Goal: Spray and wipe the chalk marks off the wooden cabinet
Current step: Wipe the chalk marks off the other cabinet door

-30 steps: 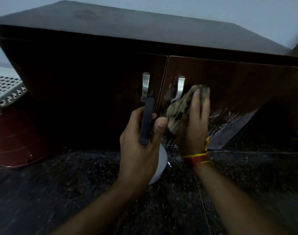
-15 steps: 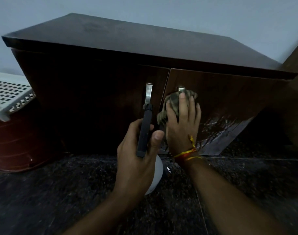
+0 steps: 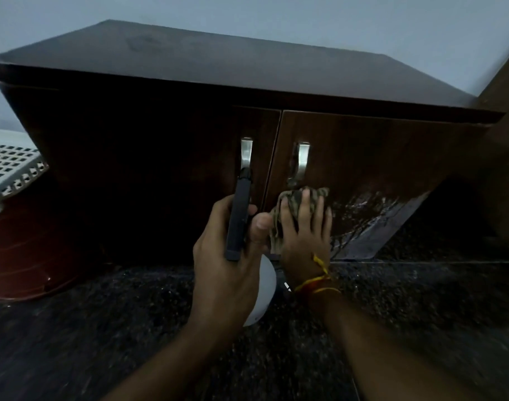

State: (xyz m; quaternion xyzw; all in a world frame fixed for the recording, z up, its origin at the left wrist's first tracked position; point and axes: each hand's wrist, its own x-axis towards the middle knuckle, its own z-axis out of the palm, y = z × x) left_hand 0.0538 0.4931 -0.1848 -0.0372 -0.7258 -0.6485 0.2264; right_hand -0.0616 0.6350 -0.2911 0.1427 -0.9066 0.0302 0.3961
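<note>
Our right hand [image 3: 304,235] presses straight fingers [image 3: 305,208] flat on the cloth [image 3: 293,198], spreading pressure low on the right cabinet door [image 3: 363,157], just under its handle [image 3: 301,163]. Beyond our fingertips, wet streaks [image 3: 366,206] await wiping. Our left hand [image 3: 227,256] curls around the spray bottle [image 3: 239,215], nozzle forward, ready for respraying.

No text, label, brand or number can be read anywhere in the dim view, neither on the wooden cabinet [image 3: 363,157] nor on the spray bottle [image 3: 239,221].
</note>
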